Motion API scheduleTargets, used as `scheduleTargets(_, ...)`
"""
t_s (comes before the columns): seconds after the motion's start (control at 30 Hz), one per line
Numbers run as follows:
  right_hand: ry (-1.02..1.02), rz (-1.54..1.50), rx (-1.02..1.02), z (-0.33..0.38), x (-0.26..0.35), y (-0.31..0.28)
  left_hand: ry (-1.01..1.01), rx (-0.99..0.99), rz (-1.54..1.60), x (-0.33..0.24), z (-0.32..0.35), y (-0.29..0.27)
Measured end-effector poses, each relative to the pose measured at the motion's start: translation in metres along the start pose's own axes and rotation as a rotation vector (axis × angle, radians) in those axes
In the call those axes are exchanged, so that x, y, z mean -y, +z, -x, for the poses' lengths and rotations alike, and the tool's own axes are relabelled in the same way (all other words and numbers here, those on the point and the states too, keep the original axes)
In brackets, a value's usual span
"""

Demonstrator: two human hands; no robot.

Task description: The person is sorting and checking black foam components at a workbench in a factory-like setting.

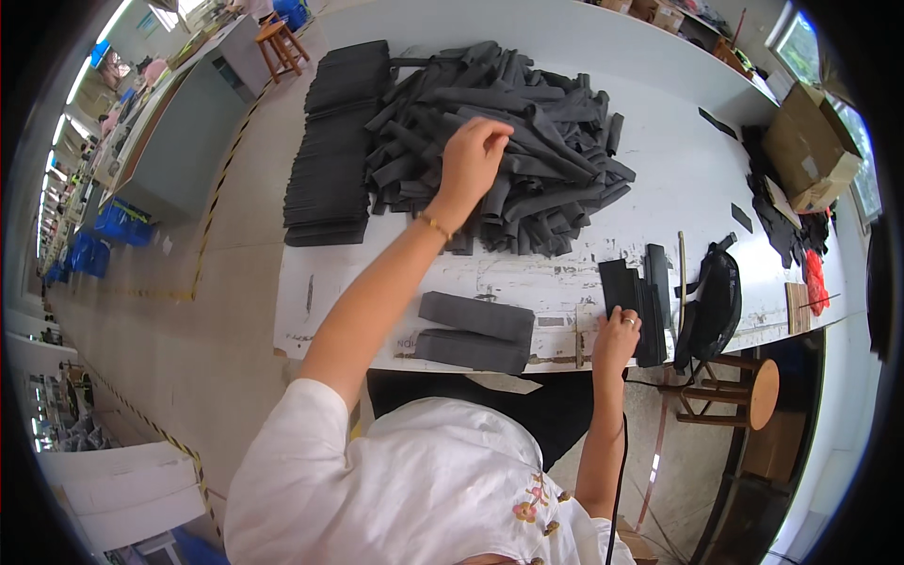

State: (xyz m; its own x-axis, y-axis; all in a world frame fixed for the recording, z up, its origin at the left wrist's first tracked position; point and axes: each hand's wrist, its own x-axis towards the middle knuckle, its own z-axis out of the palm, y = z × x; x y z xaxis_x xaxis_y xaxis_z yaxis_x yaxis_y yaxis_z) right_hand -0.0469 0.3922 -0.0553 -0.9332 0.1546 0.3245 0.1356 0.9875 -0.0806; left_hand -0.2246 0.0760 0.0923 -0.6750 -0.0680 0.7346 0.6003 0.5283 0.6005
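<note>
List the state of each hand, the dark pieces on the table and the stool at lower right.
Loose heap: jumbled
Tall stack: neatly layered
Grey pair: flat, side by side
Dark panels: flat, overlapping
Left hand: curled, over the heap
Right hand: bent, at the panels
Stool: upright

The view comes from the person's head, through the left of two fisheye cameras worn side by side, upright and unmirrored. It faces steeply down and somewhat forward, so the white shirt (395, 480) shows close up, nearer than either hand. The left hand (471, 168) appears above the middle, over the white table (678, 169); the right hand (617, 341) appears lower and to its right. The lens takes in floor (160, 325) well left of the left hand and a window (797, 47) far beyond and right of the right hand. Straight edges bow toward the rim.
</note>
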Motion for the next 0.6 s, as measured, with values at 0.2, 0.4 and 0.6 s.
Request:
scheduleTargets(0.2, -0.044, -0.024, 0.067, -0.005, 0.006, -0.006, 0.002, 0.303, -0.007, -0.002, -0.022, 0.049)
scheduleTargets(0.4, 0.078, -0.138, -0.119, -0.017, 0.015, -0.018, -0.629, 0.425, -0.149, -0.004, 0.001, 0.096)
scheduleTargets(0.6, 0.072, -0.189, -0.047, -0.026, 0.021, -0.009, -0.974, 0.135, 0.740, -0.003, 0.026, 0.071)
